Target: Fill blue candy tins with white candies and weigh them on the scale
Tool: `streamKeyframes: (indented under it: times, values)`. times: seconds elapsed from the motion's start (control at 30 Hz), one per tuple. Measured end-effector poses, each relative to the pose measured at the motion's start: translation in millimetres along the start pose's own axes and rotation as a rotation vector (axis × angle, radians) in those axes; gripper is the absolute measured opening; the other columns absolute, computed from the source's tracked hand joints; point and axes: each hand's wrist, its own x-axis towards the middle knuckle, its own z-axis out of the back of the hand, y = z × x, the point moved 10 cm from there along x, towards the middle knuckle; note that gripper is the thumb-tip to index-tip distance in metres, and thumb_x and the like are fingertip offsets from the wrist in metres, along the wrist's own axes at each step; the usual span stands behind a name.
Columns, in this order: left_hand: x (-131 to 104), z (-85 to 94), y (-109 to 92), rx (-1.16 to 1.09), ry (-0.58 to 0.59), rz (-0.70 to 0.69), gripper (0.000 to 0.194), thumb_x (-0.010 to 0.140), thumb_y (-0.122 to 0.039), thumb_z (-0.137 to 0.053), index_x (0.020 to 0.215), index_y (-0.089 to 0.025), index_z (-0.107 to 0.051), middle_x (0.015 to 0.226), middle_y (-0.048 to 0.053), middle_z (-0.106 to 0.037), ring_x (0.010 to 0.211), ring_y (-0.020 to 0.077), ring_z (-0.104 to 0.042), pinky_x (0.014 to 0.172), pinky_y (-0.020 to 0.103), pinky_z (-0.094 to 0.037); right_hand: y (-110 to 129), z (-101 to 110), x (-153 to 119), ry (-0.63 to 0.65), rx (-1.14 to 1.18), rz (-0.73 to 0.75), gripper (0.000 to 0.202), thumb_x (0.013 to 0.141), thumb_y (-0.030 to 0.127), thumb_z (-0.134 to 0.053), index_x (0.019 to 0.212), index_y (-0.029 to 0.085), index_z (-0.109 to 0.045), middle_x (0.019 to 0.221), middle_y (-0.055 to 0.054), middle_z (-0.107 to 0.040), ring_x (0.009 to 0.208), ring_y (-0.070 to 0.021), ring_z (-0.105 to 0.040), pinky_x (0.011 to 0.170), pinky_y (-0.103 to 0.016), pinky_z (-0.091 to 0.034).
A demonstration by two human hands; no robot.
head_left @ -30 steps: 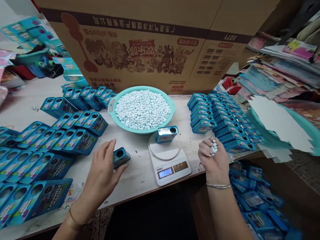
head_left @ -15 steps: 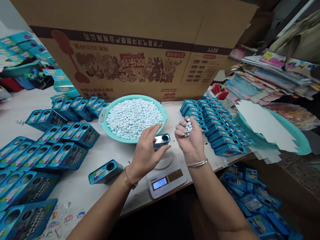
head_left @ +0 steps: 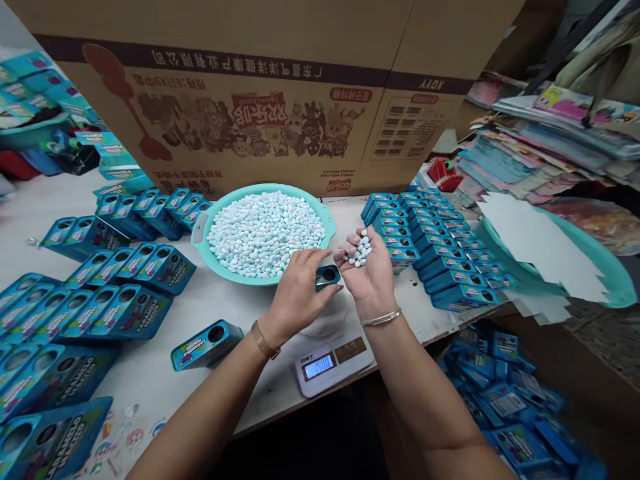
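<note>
My left hand (head_left: 299, 292) grips a blue tin (head_left: 327, 276) with a dark round opening on top, above the round plate of a white scale (head_left: 334, 363) whose display is lit. Just right of the tin, my right hand (head_left: 371, 280) is cupped, palm up, round several pale candies (head_left: 358, 251). Behind both hands sits a turquoise basin (head_left: 235, 272) full of small white and pale-blue candies (head_left: 265, 233). A single blue tin (head_left: 207, 343) lies on the table left of the scale.
Rows of blue tins (head_left: 135, 310) stand at the left, more tins (head_left: 440, 257) at the right. A large cardboard box (head_left: 300, 40) rises behind the basin. Loose tins (head_left: 505, 400) fill a box at lower right. A turquoise tub (head_left: 595, 247) holds white card.
My right hand has moved left, close to the tin in my left hand, and its fingers are a little more open round the candies. The view has shifted slightly.
</note>
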Motion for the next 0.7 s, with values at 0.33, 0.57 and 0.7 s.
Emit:
streamKeyframes:
  times: [0.33, 0.57, 0.7]
  values:
    - [-5, 6.5, 2, -0.129, -0.144, 0.026, 0.049, 0.076, -0.015, -0.067, 0.123, -0.019, -0.050, 0.119, 0.010, -0.058, 0.114, 0.0240, -0.054, 0.099, 0.042, -0.047, -4, -5, -1, 0.001, -0.001, -0.034, 0.026, 0.094, 0.031, -0.053, 0.072, 0.021, -0.045, 0.055, 0.011, -0.043, 0.038, -0.0032, -0.033, 0.058, -0.020, -0.053]
    - [-1, 6.4, -19, -0.035, -0.121, -0.133, 0.032, 0.084, -0.013, -0.058, 0.116, -0.020, -0.058, 0.116, 0.008, -0.063, 0.111, 0.0240, -0.055, 0.096, 0.042, -0.047, -5, -6, 0, 0.001, 0.028, -0.046, 0.028, 0.097, 0.029, -0.047, 0.070, 0.020, -0.046, 0.053, 0.009, -0.043, 0.039, -0.0036, -0.036, 0.050, -0.015, -0.047]
    - [-2, 0.1, -24, -0.048, -0.084, -0.191, 0.031, 0.088, -0.012, -0.054, 0.117, -0.020, -0.060, 0.120, 0.008, -0.065, 0.111, 0.0224, -0.057, 0.097, 0.042, -0.048, -3, -4, 0, -0.002, 0.032, -0.038, 0.031, 0.100, 0.027, -0.039, 0.071, 0.019, -0.047, 0.054, 0.009, -0.043, 0.039, -0.0034, -0.036, 0.059, -0.019, -0.053]
